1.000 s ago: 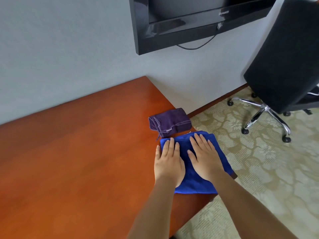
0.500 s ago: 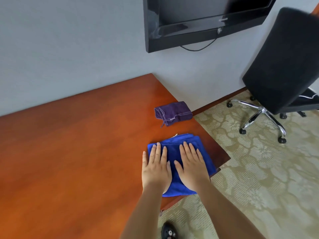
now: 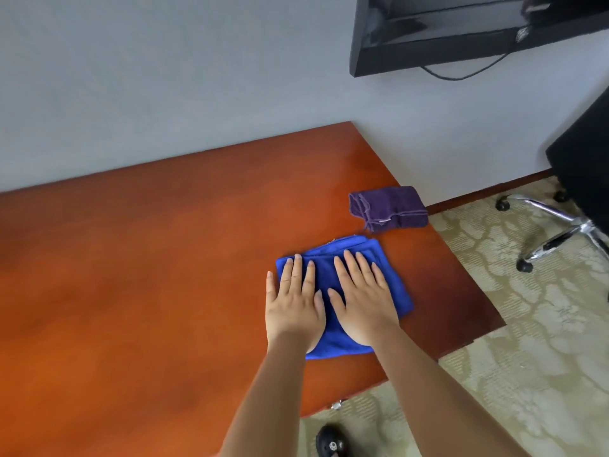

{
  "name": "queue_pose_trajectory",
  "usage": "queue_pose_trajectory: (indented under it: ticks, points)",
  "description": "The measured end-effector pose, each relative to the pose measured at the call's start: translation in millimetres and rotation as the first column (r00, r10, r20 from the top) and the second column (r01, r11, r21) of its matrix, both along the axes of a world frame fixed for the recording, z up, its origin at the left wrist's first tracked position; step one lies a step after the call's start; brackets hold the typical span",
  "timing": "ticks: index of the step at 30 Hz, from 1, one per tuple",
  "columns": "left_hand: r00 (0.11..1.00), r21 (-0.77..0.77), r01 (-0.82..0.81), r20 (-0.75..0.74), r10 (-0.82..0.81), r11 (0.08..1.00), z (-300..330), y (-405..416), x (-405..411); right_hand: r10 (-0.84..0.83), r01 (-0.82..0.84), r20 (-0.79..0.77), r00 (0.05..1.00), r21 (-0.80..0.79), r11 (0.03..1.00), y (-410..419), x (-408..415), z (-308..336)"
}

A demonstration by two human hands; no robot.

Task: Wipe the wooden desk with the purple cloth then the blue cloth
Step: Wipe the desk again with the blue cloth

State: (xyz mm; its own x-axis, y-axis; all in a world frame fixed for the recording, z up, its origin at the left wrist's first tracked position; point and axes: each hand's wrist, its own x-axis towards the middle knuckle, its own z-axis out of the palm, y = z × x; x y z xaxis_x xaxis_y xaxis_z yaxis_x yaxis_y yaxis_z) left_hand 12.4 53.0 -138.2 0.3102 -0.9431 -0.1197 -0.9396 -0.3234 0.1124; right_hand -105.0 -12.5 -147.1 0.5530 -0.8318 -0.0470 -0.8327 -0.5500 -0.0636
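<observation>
The reddish-brown wooden desk (image 3: 148, 275) fills the left and middle of the head view. A folded blue cloth (image 3: 395, 288) lies flat on it near the right end. My left hand (image 3: 295, 305) and my right hand (image 3: 361, 298) rest side by side on top of this cloth, palms down, fingers stretched out and slightly apart, pressing rather than gripping. A folded purple cloth (image 3: 390, 207) sits untouched farther back at the desk's right edge, apart from the blue one.
A black office chair (image 3: 583, 179) on a chrome wheeled base (image 3: 560, 232) stands on patterned carpet to the right. A black TV (image 3: 461, 34) hangs on the grey wall above. A dark shoe (image 3: 329, 443) shows below the desk's front edge.
Both hands have slid the blue cloth leftward along the desk, off the right edge and away from the purple cloth, which stayed put.
</observation>
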Motion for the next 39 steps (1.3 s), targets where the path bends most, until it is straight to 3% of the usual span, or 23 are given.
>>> queue_pose_trajectory:
  ticks: [11, 21, 26, 31, 39]
  points:
    - [0.990, 0.019, -0.101, 0.101, 0.099, 0.995, 1, -43, 26, 0.122, -0.123, 0.089, 0.989, 0.013, 0.992, -60, 36, 1]
    - [1.000, 0.014, -0.006, -0.019, 0.006, 1.000, 8, 48, -36, 0.073, -0.077, 0.084, 0.994, 0.050, 0.996, 35, -31, 0]
    - [0.998, 0.012, -0.057, -0.035, 0.058, 0.998, 10, 91, -70, 0.193, -0.197, 0.047, 0.980, 0.096, 0.976, 65, -62, 7]
    - [0.981, -0.019, -0.156, -0.121, 0.153, 0.988, 15, 70, -63, 0.280, -0.275, -0.043, 0.959, 0.086, 0.957, 40, -61, 10]
    - [0.986, 0.005, -0.166, -0.010, 0.166, 0.986, 4, 21, -27, 0.263, -0.265, 0.038, 0.964, 0.029, 0.964, -4, -23, 1]
